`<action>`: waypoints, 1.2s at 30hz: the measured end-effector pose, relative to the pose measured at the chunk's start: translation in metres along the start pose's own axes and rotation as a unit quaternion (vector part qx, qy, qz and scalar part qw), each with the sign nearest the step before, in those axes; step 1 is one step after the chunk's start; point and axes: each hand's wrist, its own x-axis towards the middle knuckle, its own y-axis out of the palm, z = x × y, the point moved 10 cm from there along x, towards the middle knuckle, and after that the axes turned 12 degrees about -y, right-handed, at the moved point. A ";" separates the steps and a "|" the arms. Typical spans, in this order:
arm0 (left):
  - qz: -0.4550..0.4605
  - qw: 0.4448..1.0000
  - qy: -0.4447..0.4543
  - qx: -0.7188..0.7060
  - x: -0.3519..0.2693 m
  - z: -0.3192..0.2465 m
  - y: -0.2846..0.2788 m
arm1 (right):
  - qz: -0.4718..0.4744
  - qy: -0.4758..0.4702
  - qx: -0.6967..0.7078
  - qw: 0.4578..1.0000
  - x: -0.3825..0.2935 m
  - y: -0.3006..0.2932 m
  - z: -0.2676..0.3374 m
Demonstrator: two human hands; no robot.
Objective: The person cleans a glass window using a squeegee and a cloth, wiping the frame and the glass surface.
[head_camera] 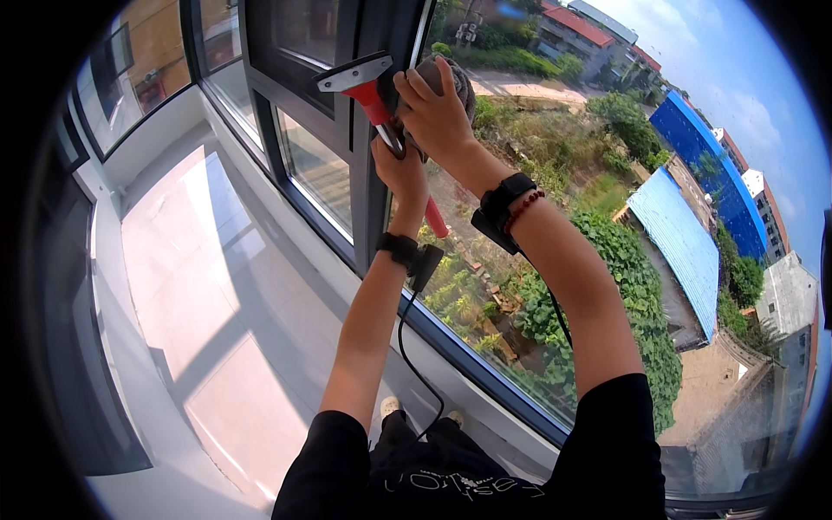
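Observation:
My left hand (402, 174) grips a window squeegee (365, 97) by its shaft. Its metal blade holder points up and left near the dark window frame (374, 214), and its red handle end hangs below my wrist. Just above, my right hand (434, 110) spreads over a dark grey cloth or fluffy pad (464, 91), pressing it at the left side of the large window pane (552, 169), close to the frame. Whether the cloth touches the glass is hard to tell. My right fingers partly cover it.
A window sash with dark framing (305, 97) stands to the left. Below runs a white sill (481, 383). Sunlit floor tiles (214, 338) lie at left, beside a dark door (71, 312). A black cable (406, 357) hangs from my left wrist device.

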 end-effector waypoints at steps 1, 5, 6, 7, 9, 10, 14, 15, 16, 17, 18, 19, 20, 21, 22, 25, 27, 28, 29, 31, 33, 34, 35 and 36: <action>0.003 0.999 -0.028 -0.034 -0.003 0.004 0.002 | 0.013 0.013 0.006 1.000 -0.001 0.005 0.001; -0.024 0.995 -0.049 -0.085 0.004 0.021 -0.004 | 0.058 0.009 0.049 0.997 0.005 0.020 0.005; -0.039 0.995 -0.035 -0.080 0.006 0.020 -0.008 | 0.073 -0.010 0.062 0.995 0.006 0.026 0.007; -0.043 0.996 -0.020 -0.080 0.005 0.020 -0.009 | 0.075 -0.021 0.068 0.995 0.007 0.029 0.007; -0.050 0.995 0.013 -0.080 0.001 0.016 -0.013 | 0.078 -0.043 0.078 0.993 0.011 0.034 0.010; -0.049 0.998 0.004 -0.048 0.000 0.018 -0.014 | 0.091 -0.032 0.084 0.992 0.012 0.037 0.010; -0.034 0.999 -0.034 0.015 -0.001 0.021 -0.016 | 0.114 0.003 0.089 0.989 0.014 0.039 0.011; -0.028 0.998 -0.045 0.019 -0.003 0.019 -0.018 | 0.113 0.010 0.089 0.990 0.014 0.039 0.012; -0.027 0.999 -0.038 0.019 -0.004 0.013 -0.019 | 0.099 0.013 0.088 0.991 0.013 0.037 0.013; -0.026 0.999 -0.032 0.018 -0.007 0.007 -0.020 | 0.084 0.016 0.087 0.992 0.010 0.035 0.013; -0.025 0.999 -0.025 0.015 -0.009 0.002 -0.020 | 0.070 0.017 0.083 0.994 0.009 0.032 0.011; -0.013 0.999 -0.035 0.008 -0.010 0.004 -0.017 | 0.062 0.012 0.084 0.994 0.007 0.030 0.011; -0.001 0.999 -0.045 -0.001 -0.012 0.007 -0.015 | 0.054 0.007 0.085 0.995 0.004 0.028 0.009; 0.011 0.998 -0.055 -0.009 -0.015 0.006 -0.011 | 0.046 0.002 0.084 0.995 0.002 0.025 0.008; 0.018 0.997 -0.064 -0.032 -0.020 0.003 -0.008 | 0.041 0.006 0.076 0.996 -0.002 0.021 0.004; 0.018 0.994 -0.055 -0.095 -0.033 -0.023 -0.004 | 0.012 0.016 0.060 0.998 -0.002 -0.011 -0.008; -0.001 0.992 -0.003 -0.127 -0.033 -0.051 -0.007 | -0.024 0.029 0.057 0.998 0.007 -0.052 -0.022; 0.001 0.990 0.026 -0.138 -0.036 -0.068 -0.003 | -0.046 0.033 0.021 0.998 0.005 -0.068 -0.028; 0.002 0.987 0.055 -0.148 -0.037 -0.088 0.000 | -0.055 0.049 -0.004 0.997 0.005 -0.074 -0.036; 0.024 0.984 0.072 -0.162 -0.037 -0.114 0.017 | -0.067 0.077 -0.067 0.993 0.005 -0.089 -0.057; 0.055 0.986 0.058 -0.147 -0.023 -0.120 0.035 | -0.071 0.126 -0.073 0.987 -0.001 -0.090 -0.080; 0.082 0.984 0.039 -0.157 -0.017 -0.114 0.045 | -0.072 0.150 -0.059 0.984 -0.008 -0.091 -0.090; 0.072 0.989 0.045 -0.123 -0.018 -0.113 0.045 | -0.072 0.174 -0.044 0.981 -0.014 -0.090 -0.098; 0.060 0.993 0.053 -0.091 -0.018 -0.113 0.045 | -0.107 0.157 -0.058 0.980 -0.018 -0.092 -0.095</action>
